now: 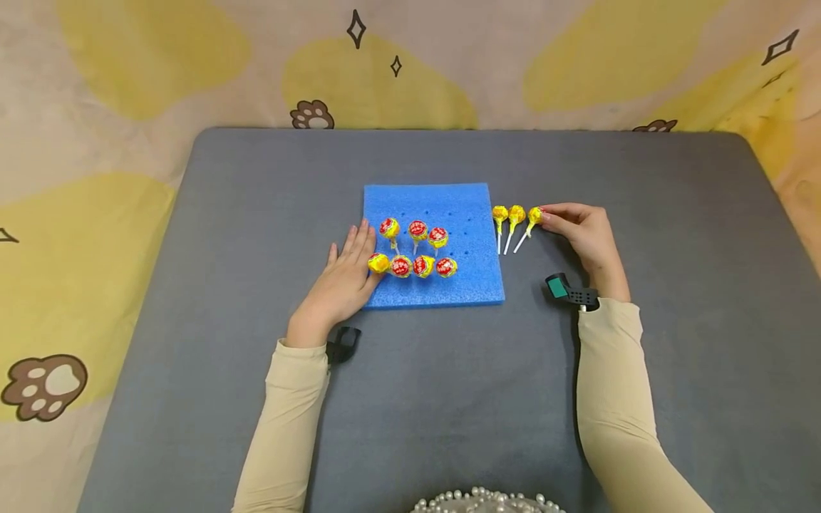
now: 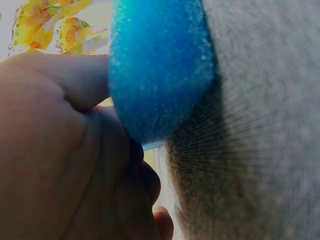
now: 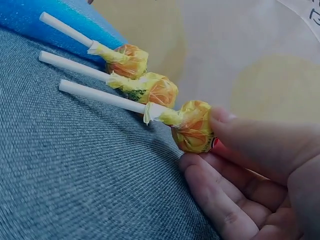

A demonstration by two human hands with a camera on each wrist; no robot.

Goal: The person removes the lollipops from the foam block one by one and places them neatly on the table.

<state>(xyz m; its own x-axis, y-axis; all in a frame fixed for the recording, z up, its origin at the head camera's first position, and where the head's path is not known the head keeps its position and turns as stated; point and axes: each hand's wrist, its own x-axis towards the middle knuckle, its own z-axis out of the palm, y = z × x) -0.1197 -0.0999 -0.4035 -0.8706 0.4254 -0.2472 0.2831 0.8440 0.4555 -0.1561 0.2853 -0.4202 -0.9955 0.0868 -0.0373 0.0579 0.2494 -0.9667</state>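
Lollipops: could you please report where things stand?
Right hand pinches rightmost lollipop. Left hand touches foam board. Seven lollipops stuck in it. No obstruction visible.

Gray tabletop [image 1: 462,399], yellow-patterned paw-print backdrop [image 1: 410,92], row of pearly beads [image 1: 476,491]

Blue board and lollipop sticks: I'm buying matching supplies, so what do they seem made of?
The blue board looks like matte plastic foam, judging by its grainy, speckled look. The lollipop sticks are smooth and white with a dull finish, probably plastic, though rolled paper is possible.

3 lollipops [image 1: 516,214] R of bd [image 1: 476,281]
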